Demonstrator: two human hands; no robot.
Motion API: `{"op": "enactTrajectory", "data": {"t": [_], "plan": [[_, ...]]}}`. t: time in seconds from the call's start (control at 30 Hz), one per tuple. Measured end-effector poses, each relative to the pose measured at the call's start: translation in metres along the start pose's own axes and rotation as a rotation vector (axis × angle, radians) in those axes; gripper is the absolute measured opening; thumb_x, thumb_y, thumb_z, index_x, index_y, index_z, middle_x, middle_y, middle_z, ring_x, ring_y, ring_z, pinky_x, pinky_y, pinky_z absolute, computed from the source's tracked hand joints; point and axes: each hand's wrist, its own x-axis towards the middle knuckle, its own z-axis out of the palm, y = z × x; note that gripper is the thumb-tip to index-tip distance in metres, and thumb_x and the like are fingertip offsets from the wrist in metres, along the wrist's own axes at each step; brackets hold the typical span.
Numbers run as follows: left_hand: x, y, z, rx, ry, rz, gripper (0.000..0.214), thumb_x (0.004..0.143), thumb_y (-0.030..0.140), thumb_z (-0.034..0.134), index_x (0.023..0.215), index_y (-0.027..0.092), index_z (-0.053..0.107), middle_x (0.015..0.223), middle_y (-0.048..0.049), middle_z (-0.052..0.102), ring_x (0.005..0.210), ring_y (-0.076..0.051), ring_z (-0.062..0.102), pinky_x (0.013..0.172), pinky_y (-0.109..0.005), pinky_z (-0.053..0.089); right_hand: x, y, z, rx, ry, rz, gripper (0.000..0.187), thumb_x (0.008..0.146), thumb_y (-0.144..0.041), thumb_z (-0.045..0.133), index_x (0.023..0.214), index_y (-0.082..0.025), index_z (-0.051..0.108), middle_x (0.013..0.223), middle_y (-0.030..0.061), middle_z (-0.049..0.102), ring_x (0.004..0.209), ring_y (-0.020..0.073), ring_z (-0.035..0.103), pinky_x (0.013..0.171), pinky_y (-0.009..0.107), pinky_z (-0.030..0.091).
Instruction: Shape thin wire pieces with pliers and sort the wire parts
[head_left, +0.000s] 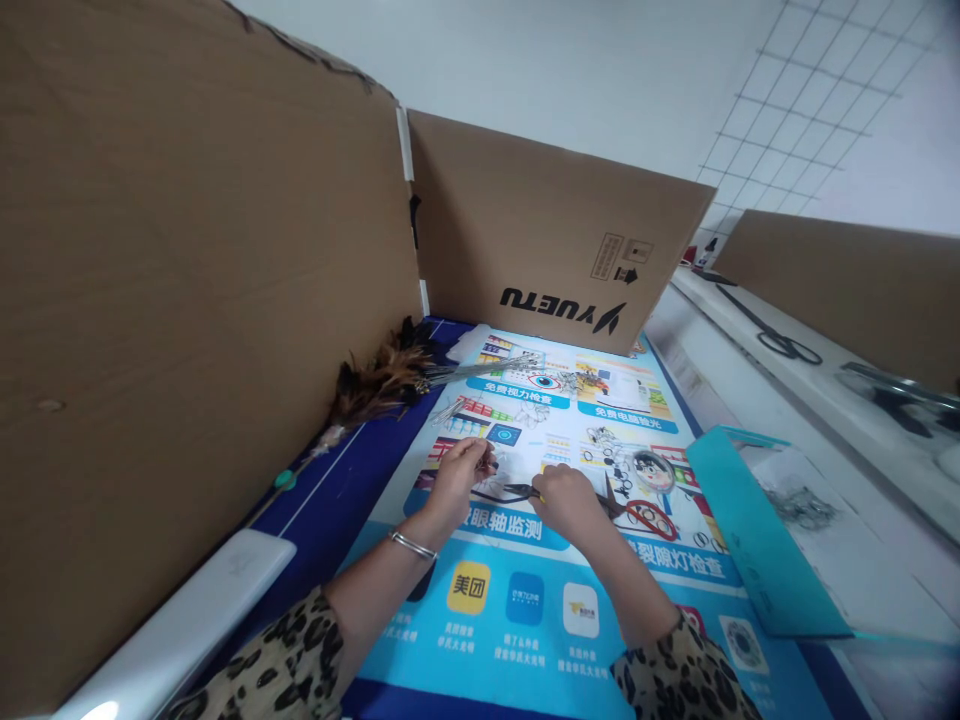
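Note:
My left hand (459, 480) is pinched closed on a small dark piece near its fingertips, too small to name. My right hand (571, 500) is closed around a small dark tool, apparently pliers (519, 491), whose tip points left toward the left hand. Both hands hover over a printed blue and white poster (525, 590) lying on the table. Scissors with red handles (637, 512) lie just right of my right hand. Small metal rings and clasps (609, 455) are scattered on the poster beyond the hands. A silver bangle sits on my left wrist.
Cardboard walls (187, 300) enclose the left and back. A bunch of brown feathers with wires (382, 380) lies at the back left. A teal tray (757, 540) with metal chain bits stands at right. Black scissors (780, 340) lie on the neighbouring white bench. A white object (187, 620) lies near left.

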Motion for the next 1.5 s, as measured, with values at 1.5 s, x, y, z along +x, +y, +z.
{"op": "enactTrajectory", "data": {"t": [1.5], "plan": [[-0.015, -0.002, 0.013, 0.139, -0.285, -0.105, 0.029, 0.071, 0.035, 0.061, 0.094, 0.019, 0.057, 0.075, -0.0020, 0.058, 0.052, -0.009, 0.053, 0.046, -0.019, 0.040, -0.018, 0.025, 0.014, 0.129, 0.397, 0.140, 0.022, 0.086, -0.035, 0.043, 0.089, -0.019, 0.060, 0.085, 0.0063, 0.058, 0.086, 0.0186, 0.049, 0.073, 0.026, 0.033]]}}
